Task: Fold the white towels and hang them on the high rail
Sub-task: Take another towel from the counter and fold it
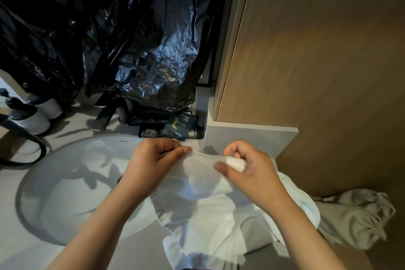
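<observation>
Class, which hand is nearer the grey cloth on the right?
Right. The right hand is just left of the grey cloth; the left hand lies farther left, by the sink.

hands (151, 166) (254, 175) 2 | white towel (197, 173) held 1 | sink (65, 184) 1 | bottles (35, 124) (51, 106) 2 | black bag (142, 28) 1

single view, head-worn wide-angle cam. faces forward and steeply down over the pale grey counter (13, 247), close in. both forearms enter from the bottom edge; left hand (151, 166) and right hand (252, 173) sit near frame centre, pinching a white terry towel (197, 173). brown wood-grain wall panel (317, 61) fills the right side, crumpled black plastic sheet (109, 28) the top left. edges bow from the lens.
</observation>
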Tool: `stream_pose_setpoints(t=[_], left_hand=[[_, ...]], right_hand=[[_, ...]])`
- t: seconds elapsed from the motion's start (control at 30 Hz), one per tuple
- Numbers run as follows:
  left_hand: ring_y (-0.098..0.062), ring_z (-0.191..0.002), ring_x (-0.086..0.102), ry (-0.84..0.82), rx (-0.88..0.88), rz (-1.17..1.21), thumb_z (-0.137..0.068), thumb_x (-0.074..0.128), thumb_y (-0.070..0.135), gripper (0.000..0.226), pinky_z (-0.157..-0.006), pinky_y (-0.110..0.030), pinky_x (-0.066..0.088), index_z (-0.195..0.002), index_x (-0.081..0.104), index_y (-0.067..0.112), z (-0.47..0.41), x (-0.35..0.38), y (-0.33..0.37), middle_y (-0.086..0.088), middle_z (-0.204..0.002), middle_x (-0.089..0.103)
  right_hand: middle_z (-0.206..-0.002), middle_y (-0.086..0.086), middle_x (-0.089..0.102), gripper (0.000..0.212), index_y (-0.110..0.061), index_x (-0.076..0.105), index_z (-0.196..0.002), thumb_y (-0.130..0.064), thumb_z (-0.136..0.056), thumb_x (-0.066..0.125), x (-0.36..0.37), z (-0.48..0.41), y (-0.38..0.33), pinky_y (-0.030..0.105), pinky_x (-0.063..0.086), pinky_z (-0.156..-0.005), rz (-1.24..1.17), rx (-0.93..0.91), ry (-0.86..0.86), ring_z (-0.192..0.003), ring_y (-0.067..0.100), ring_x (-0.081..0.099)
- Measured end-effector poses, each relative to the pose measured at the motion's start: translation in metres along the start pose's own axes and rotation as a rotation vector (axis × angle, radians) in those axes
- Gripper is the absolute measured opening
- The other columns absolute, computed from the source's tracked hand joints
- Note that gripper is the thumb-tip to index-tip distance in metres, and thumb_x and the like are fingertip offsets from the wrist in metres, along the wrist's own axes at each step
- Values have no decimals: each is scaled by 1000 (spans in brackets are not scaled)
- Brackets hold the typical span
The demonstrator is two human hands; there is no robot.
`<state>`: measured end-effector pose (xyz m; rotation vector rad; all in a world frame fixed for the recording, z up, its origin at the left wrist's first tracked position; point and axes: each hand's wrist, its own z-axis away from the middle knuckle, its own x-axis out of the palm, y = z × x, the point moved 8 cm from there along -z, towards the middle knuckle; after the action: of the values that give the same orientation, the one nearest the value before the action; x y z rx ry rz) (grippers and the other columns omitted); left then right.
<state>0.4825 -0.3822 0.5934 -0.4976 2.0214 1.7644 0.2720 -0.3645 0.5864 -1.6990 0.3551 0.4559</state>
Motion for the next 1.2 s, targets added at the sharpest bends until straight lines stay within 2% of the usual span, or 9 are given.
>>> stream_pose_setpoints(t=[0.17, 0.3, 0.4, 0.6, 0.73, 0.8, 0.9, 1.03, 1.2], left_hand=[[0, -51, 50, 30, -2, 28, -84, 71, 31, 23, -48, -10, 34, -61, 68, 29, 1, -6, 4, 16, -54, 59], [-1, -49, 47, 29, 2, 37, -83, 68, 39, 24, -47, -14, 33, -62, 69, 28, 3, -14, 3, 12, -54, 58], [-1, -50, 48, 28, -11, 39, -82, 69, 37, 21, -48, -14, 35, -66, 72, 24, 5, -16, 1, 9, -57, 61], [-1, -45, 45, 70, -36, 24, -83, 67, 38, 27, -44, -11, 31, -63, 68, 20, 6, -20, -3, 14, -49, 53], [-4, -46, 42, 61, -31, 11, -85, 68, 37, 28, -46, -19, 33, -65, 70, 17, 7, -21, -5, -4, -55, 56], [-5, -47, 42, 68, -34, 7, -85, 68, 36, 28, -47, -21, 33, -66, 70, 15, 7, -21, -4, -7, -57, 57], [-4, -48, 43, 77, -25, -9, -85, 68, 35, 28, -48, -21, 35, -67, 71, 15, 8, -22, 0, -6, -60, 59], [-10, -54, 52, 43, -16, 31, -81, 64, 45, 31, -54, -28, 41, -69, 72, 17, 13, -21, 8, -7, -63, 64], [-12, -60, 60, -1, 62, 56, -82, 66, 51, 32, -58, -32, 47, -70, 73, 22, 22, -19, 24, 2, -64, 67]], right_hand=[[-84, -18, 63, 20, -31, 62, -90, -15, -83, 71, -34, 8, -2, 23, 48, -67, 270, -99, 62, -79, 7, 60], [-88, -13, 66, 14, -22, 67, -95, -14, -84, 69, -67, 19, 24, 29, 52, -70, 387, -12, 200, -82, 7, 62], [-80, -10, 66, 14, -21, 65, -86, -8, -85, 66, -76, 21, 42, 30, 51, -66, 428, 82, 248, -75, 10, 62], [-90, -16, 67, 14, -23, 66, -93, -10, -91, 65, -64, 20, 43, 13, 50, -69, 278, 42, 204, -86, 3, 64], [-88, -18, 62, 18, -26, 66, -91, -10, -86, 72, -53, 27, 28, 9, 45, -63, 270, -48, 241, -77, 6, 61], [-87, -18, 62, 17, -26, 69, -91, -12, -83, 75, -35, 31, 24, 11, 47, -63, 240, -81, 188, -77, 7, 62], [-101, -15, 62, 21, -23, 70, -103, -18, -84, 76, -9, 36, 19, 14, 49, -76, 225, -110, 138, -91, 4, 61], [-111, -10, 63, 21, -21, 69, -111, -22, -90, 68, 7, 33, 4, 20, 48, -89, 252, -151, 244, -102, 4, 59], [-100, -6, 69, 18, -16, 72, -103, -18, -85, 75, 13, 21, -17, 31, 54, -78, 308, -195, 363, -91, 15, 64]])
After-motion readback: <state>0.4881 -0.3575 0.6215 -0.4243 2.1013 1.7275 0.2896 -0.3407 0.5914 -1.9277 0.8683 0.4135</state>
